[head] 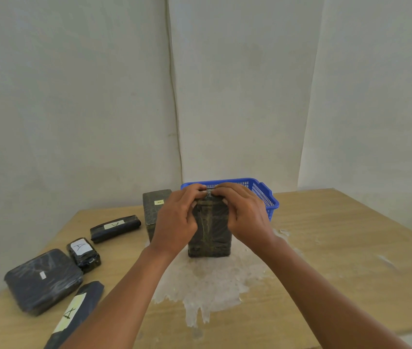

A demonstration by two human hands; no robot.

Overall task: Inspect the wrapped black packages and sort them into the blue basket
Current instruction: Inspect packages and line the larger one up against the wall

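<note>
Your wooden table [338,248] fills the lower view, with a pale, patchy white stain [207,280] spread over its middle, right under your arms. At the back of the table, against the white wall [74,96], sits the blue basket [262,192], its mesh side showing past your right hand. Over on your left lies the big rounded black package [42,279], flat, with a small pale label on top. Front and centre stands the upright black package [211,233], wrapped in shiny film, its base planted on the stain, just in front of the basket. Behind it to the left there's a second upright block package [153,210] with a small yellow tag. Near the front left edge lies the long flat package [79,313] with a pale strip marked A. Further back, the slim bar package [115,227] with a white label, and between it and the big one, the small package [83,254] with a white A label. Your left hand [174,222] and right hand [246,217] both clasp the upright black package at its top, fingers curled over the upper edge, fingertips nearly meeting there
</note>
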